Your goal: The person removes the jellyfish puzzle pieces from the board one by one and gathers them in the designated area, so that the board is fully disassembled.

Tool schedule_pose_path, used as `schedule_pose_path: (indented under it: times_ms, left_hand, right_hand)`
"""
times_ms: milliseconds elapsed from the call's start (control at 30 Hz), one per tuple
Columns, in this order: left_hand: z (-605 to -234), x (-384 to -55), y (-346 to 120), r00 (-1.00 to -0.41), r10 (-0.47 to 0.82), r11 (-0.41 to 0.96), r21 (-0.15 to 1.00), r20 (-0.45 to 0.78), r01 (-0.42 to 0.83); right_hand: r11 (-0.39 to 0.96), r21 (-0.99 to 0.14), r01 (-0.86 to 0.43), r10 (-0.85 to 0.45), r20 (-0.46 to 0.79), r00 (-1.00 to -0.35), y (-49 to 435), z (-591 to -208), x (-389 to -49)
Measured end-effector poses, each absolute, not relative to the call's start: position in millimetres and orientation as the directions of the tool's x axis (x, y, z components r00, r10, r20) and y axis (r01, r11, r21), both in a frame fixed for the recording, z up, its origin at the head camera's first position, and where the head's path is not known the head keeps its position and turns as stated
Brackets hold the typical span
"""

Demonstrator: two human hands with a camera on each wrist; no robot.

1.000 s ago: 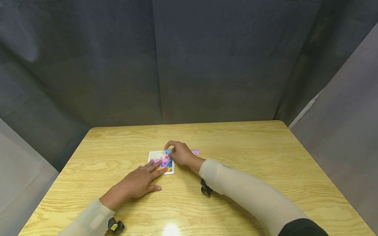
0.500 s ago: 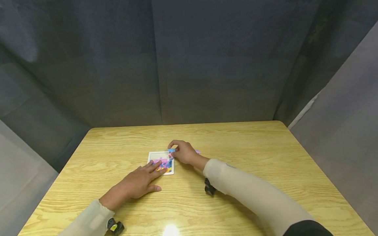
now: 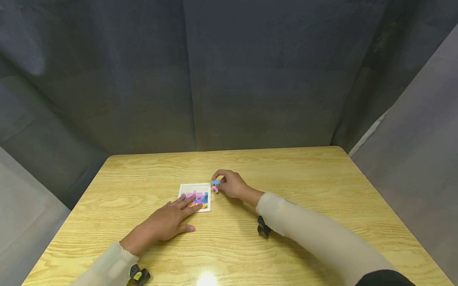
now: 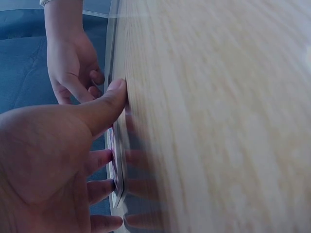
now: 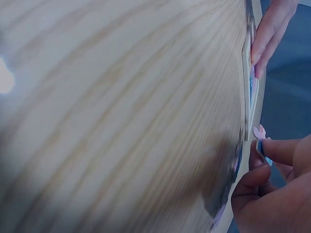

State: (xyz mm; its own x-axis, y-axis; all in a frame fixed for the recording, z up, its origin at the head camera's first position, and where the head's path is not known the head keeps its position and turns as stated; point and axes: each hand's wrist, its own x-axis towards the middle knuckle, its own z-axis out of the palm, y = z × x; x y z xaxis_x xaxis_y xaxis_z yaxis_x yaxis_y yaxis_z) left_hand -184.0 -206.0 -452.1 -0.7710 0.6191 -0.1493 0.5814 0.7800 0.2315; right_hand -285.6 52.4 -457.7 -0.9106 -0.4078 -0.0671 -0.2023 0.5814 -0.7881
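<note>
A small jigsaw puzzle in a white frame [image 3: 195, 185] lies on the wooden table; its lower part shows a pink, blue and yellow picture, its upper part is bare. My left hand [image 3: 168, 219] rests on it with spread, straight fingers, covering some of the picture. Just right of the frame, my right hand [image 3: 231, 185] pinches a pink and blue puzzle piece [image 3: 215, 186] between thumb and fingers. The right wrist view shows that puzzle piece [image 5: 261, 141] held near the frame's edge.
Flat colourful pieces [image 5: 236, 162] lie on the table under my right hand, mostly hidden in the head view. The wooden table [image 3: 304, 190] has dark cloth [image 3: 264, 79] behind it and pale cloth at both sides.
My right hand has lifted the puzzle piece from the frame's upper right and carried it rightward, off the frame. The left hand has stayed in place.
</note>
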Motion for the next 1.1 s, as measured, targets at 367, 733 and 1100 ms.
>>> schedule_pose_path:
  times_ms: [367, 733, 1100]
  left_hand:
    - [-452.0, -183.2, -205.1, -0.770, 0.621, 0.778, 0.234, -0.143, 0.584]
    - [-451.4, -181.8, -205.9, -0.769, 0.626, 0.773, 0.241, -0.133, 0.588]
    - [-450.7, -181.0, -205.5, -0.766, 0.630, 0.769, 0.240, -0.128, 0.592]
  right_hand:
    - [0.573, -0.793, -0.207, -0.397, -0.048, -0.917, 76.4, -457.6, -285.3]
    - [0.583, -0.792, -0.181, -0.371, -0.061, -0.926, 104.9, -459.7, -287.0]
    - [0.609, -0.779, -0.152, -0.353, -0.094, -0.931, 127.9, -456.4, -288.4]
